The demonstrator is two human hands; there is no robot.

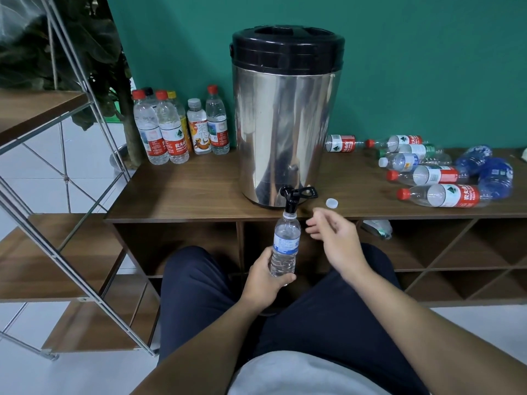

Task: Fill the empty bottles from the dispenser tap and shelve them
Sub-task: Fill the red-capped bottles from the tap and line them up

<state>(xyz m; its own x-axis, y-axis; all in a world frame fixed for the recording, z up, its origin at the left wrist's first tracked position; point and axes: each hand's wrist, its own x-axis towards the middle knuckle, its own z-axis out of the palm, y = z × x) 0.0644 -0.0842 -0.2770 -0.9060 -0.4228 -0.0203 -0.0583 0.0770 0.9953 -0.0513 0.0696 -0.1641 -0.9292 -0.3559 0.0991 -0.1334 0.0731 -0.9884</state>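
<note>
A steel dispenser [286, 121] with a black lid stands on the wooden counter [182, 192]. Its black tap [292, 198] juts over the front edge. My left hand [265, 280] grips the lower part of a clear blue-labelled bottle [286, 243], upright and uncapped, its mouth right under the tap spout. My right hand [333, 238] hovers just right of the bottle, fingers loosely curled, holding nothing. A white cap [332, 203] lies on the counter beside the tap.
Several capped bottles [176, 129] stand upright left of the dispenser. Several bottles [436, 175] lie on their sides at the right. A metal-framed wooden shelf rack [57, 252] stands on the left. Cubbies [456, 252] open below the counter.
</note>
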